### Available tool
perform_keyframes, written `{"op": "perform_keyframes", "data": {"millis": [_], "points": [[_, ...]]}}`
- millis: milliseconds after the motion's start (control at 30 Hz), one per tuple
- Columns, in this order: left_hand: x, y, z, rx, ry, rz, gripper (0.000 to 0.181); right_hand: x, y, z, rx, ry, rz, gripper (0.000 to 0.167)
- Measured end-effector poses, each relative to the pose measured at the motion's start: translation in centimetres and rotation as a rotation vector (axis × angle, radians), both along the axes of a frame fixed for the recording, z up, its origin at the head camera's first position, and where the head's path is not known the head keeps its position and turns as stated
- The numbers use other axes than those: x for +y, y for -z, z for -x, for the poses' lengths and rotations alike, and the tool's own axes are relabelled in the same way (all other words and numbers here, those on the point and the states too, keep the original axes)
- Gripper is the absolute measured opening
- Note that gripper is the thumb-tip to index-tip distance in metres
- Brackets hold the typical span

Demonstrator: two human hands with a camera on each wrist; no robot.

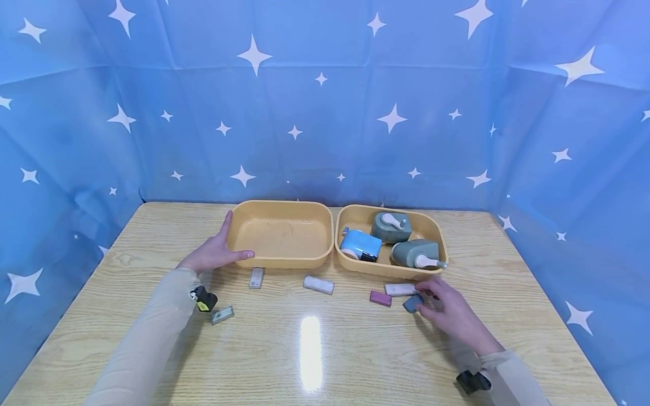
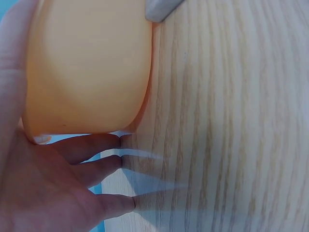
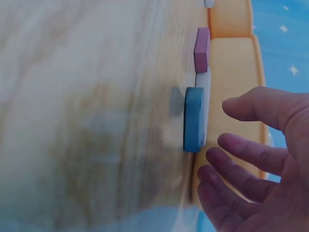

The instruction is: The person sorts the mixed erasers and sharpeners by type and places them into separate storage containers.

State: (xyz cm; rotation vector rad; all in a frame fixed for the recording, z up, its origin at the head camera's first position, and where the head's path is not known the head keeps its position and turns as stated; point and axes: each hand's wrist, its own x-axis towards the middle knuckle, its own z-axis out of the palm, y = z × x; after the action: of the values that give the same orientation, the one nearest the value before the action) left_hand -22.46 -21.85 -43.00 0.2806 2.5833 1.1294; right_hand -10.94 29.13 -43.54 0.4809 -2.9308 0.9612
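My left hand [image 1: 215, 251] lies against the left corner of the left tan bin [image 1: 281, 261]. Its thumb runs along the front side and the other fingers [image 2: 91, 171] stretch out straight beside the wall. Over on the right, my right hand [image 1: 447, 310] hovers with fingers spread around a small blue block [image 3: 194, 118], and a gap shows between them in the right wrist view. Beside that block lie a small purple block [image 1: 381, 298] and a white block [image 1: 400, 289]. The hand holds nothing.
The right tan bin [image 1: 355, 268] contains two grey-green pump bottles [image 1: 391, 228] and a blue object [image 1: 361, 243] with a black part. Two more pale blocks [image 1: 318, 285] lie before the left bin, and a greenish one [image 1: 222, 315] near my left wrist. A blue starred curtain surrounds the table.
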Motion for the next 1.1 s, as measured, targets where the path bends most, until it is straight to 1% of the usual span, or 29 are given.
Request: {"op": "perform_keyframes", "data": {"millis": [333, 500, 700, 900, 1100], "points": [[0.0, -0.1, -0.1, 0.0, 0.003, 0.006, 0.126, 0.5, 0.9, -0.7, -0.04, 0.101, 0.025, 0.042], [0.0, 0.0, 0.0, -0.002, -0.001, -0.006, 0.125, 0.4, 1.1, -0.6, -0.078, 0.128, 0.028, 0.043], [0.0, 0.0, 0.0, -0.006, -0.005, -0.005, 0.125, 0.3, 1.2, -0.3, -0.128, 0.135, 0.016, 0.047], [-0.1, -0.1, 0.0, 0.009, 0.003, -0.005, 0.125, 0.0, 1.1, 0.0, -0.128, 0.135, -0.005, 0.052], [-0.1, 0.0, 0.0, 0.001, 0.004, -0.006, 0.125, -0.3, 1.1, 0.1, -0.111, 0.163, -0.043, 0.048]]}}
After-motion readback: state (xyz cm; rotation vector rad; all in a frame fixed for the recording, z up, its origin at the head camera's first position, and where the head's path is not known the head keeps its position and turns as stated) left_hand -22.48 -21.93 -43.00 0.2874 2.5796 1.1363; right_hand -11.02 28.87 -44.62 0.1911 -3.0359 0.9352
